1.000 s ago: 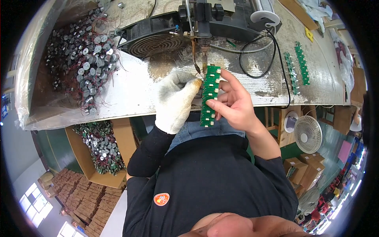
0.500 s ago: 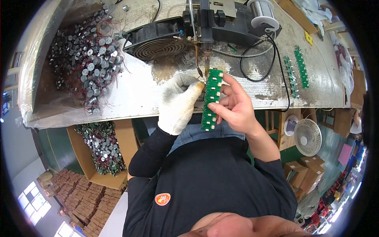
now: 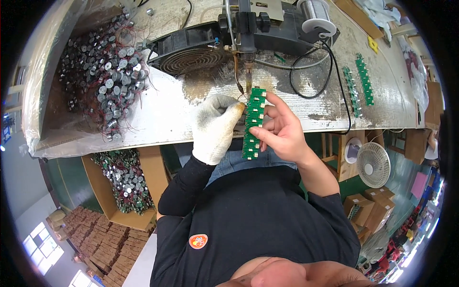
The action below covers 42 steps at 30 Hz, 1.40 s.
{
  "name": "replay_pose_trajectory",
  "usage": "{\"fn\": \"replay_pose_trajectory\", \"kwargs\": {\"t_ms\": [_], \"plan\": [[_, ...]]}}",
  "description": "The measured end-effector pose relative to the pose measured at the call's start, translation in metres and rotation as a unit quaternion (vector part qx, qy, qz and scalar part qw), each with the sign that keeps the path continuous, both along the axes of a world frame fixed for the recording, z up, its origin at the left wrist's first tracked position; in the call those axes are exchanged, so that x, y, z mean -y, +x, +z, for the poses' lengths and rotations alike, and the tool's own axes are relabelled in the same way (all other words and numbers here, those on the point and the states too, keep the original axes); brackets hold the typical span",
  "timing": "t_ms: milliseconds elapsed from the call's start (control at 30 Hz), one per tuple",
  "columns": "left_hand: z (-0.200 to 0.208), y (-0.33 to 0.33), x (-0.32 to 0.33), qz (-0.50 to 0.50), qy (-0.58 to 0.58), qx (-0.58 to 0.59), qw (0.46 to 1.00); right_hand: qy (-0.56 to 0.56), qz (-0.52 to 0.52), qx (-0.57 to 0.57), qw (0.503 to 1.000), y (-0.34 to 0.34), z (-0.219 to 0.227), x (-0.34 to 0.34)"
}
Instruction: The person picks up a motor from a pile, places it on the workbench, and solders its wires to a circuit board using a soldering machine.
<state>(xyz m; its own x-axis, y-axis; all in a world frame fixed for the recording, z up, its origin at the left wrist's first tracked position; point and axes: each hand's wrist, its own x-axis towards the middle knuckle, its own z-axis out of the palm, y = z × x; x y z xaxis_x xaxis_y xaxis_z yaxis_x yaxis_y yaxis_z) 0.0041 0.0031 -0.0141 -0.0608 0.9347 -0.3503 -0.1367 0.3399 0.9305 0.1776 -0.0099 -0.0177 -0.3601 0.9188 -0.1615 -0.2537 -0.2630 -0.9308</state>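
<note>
My bare right hand [image 3: 282, 129] grips a long green circuit board strip [image 3: 255, 124], thumb on its face and fingers behind. Small white connectors line the strip's right edge. It stands nearly upright in the picture, its far end just below the soldering iron tip [image 3: 248, 81]. My left hand [image 3: 215, 124], in a white glove with a stained fingertip, is closed in a pinch against the strip's left edge. A thin wire end seems to show by those fingertips; whatever else the glove holds is hidden. Beside the iron, a thin feed tube [image 3: 239, 79] points down toward the same spot.
Small round motors with red wires [image 3: 114, 81] pile up at the left. A black fan [image 3: 191, 50] and a solder wire spool [image 3: 316, 16] stand behind. More board strips [image 3: 365, 81] lie at the right. Below the table's left edge, a carton [image 3: 107, 201] holds wired boards and motors.
The board strip has shifted slightly toward me and to the left, its far end a little farther from the iron. Both hands keep their hold.
</note>
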Motion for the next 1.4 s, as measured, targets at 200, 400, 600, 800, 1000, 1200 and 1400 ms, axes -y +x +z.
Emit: {"fn": "replay_pose_trajectory", "kwargs": {"t_ms": [200,400,600,800,1000,1200,1400], "plan": [[0.013,0.000,-0.002,0.010,-0.024,0.036,0.999,-0.011,0.001,0.002,1.000,-0.003,0.003,-0.002],[0.003,-0.029,-0.003,-0.058,0.066,-0.112,0.990,-0.016,-0.030,0.043,0.998,0.005,0.006,-0.002],[0.000,-0.062,-0.010,-0.002,0.367,-0.339,0.866,0.006,-0.048,0.063,0.997,0.004,-0.001,-0.015],[0.001,-0.118,-0.011,0.199,0.245,-0.432,0.845,0.034,-0.065,0.066,0.995,0.006,-0.007,-0.013],[0.009,-0.154,-0.036,0.136,0.101,-0.583,0.794,0.035,-0.046,0.075,0.996,0.001,-0.005,-0.015],[0.011,-0.153,-0.062,0.107,0.062,-0.613,0.781,0.043,-0.056,0.067,0.995,0.000,-0.004,-0.016],[0.007,-0.156,-0.050,0.162,0.109,-0.541,0.818,0.046,-0.051,0.051,0.996,0.004,-0.007,-0.016]]}}
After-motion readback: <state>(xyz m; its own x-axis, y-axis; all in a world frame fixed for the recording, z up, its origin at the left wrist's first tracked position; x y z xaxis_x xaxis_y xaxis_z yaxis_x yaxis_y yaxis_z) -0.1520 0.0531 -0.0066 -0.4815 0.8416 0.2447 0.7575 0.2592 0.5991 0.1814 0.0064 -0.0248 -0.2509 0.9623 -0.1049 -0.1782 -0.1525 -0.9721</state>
